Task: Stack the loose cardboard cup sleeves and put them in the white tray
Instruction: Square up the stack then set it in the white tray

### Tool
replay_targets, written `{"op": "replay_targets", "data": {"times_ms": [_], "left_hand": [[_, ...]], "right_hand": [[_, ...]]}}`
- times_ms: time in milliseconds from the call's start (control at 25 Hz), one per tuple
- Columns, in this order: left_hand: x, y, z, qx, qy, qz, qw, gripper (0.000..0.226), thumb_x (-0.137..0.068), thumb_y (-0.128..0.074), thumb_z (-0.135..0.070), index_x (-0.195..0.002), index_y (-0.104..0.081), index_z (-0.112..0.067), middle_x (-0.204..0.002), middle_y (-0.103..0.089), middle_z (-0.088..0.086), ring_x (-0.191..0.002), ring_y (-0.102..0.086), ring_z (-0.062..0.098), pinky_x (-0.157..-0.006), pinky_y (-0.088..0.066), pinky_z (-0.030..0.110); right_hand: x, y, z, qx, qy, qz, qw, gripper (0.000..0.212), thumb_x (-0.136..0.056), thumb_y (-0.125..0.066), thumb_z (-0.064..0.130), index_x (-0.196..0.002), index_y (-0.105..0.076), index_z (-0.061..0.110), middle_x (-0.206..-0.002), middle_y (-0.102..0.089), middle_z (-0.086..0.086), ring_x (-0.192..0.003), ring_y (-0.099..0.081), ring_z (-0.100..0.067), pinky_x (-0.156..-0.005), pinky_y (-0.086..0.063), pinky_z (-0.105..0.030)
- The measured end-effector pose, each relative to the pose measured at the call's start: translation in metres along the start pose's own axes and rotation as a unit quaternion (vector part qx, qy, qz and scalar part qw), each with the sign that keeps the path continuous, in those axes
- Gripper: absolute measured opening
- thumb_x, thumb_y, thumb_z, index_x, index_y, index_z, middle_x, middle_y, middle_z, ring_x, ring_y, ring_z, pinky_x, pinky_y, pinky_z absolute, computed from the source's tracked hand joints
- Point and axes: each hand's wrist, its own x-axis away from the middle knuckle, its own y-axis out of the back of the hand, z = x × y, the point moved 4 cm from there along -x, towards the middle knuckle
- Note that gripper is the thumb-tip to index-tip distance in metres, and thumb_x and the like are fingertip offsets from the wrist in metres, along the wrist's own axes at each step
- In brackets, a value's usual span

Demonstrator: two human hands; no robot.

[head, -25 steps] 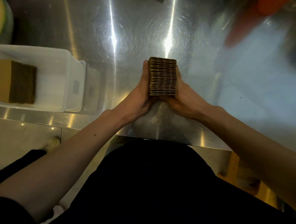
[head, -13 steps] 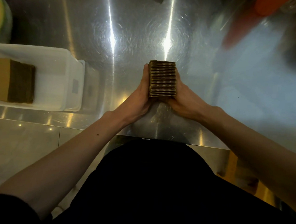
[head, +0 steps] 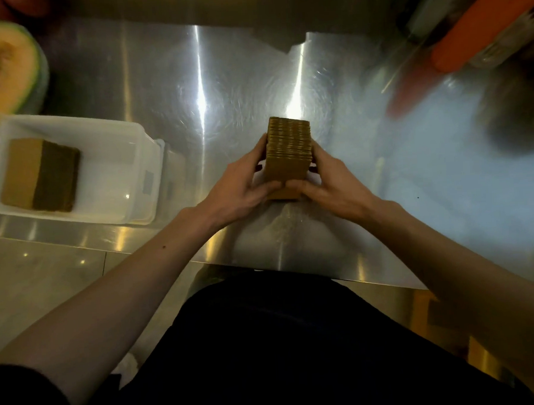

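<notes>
glossy brushed steel counter (head: 222, 80), matt ridged cardboard sleeves (head: 289, 145), smooth white plastic tray (head: 113, 133)

A commercial kitchen or café is suggested by the steel desk (head: 222, 80), a halved melon (head: 2, 73) and stacked cup sleeves (head: 38, 174).

The desk (head: 228, 80) is bare brushed steel, streaked with bright glare, its near edge running just in front of the person. At its left, close to the near edge, sits a white tray (head: 134, 166) with a pile of sleeves (head: 40, 174) lying inside toward its left end. A cut melon (head: 2, 73) rests at the far left corner, just beyond the tray. At the far right an orange object (head: 479, 33) shows, too blurred to identify.
</notes>
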Motion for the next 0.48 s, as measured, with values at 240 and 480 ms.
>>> {"op": "replay_targets", "data": {"times_ms": [240, 480], "left_hand": [[0.015, 0.054, -0.015, 0.098, 0.076, -0.035, 0.992, 0.088, -0.076, -0.076, -0.051, -0.15, -0.038, -0.021, -0.138, -0.058, 0.001, -0.122, -0.059, 0.015, -0.104, -0.05, 0.042], [0.046, 0.105, -0.008, 0.209, 0.152, -0.055, 0.964, 0.093, -0.059, -0.076, -0.064, -0.137, -0.053, -0.018, -0.125, -0.066, 0.001, -0.111, -0.065, 0.018, -0.095, -0.056, 0.042]], "right_hand": [[-0.01, 0.004, 0.041, -0.033, -0.04, 0.007, 0.999, 0.066, -0.084, -0.061, 0.054, -0.141, -0.039, 0.031, -0.122, -0.055, 0.019, -0.106, -0.058, 0.001, -0.088, -0.049, -0.018], [-0.025, -0.033, 0.095, -0.136, -0.087, -0.007, 0.987, 0.059, -0.073, -0.062, 0.062, -0.122, -0.048, 0.034, -0.11, -0.064, 0.018, -0.098, -0.067, -0.007, -0.08, -0.055, -0.024]]}}
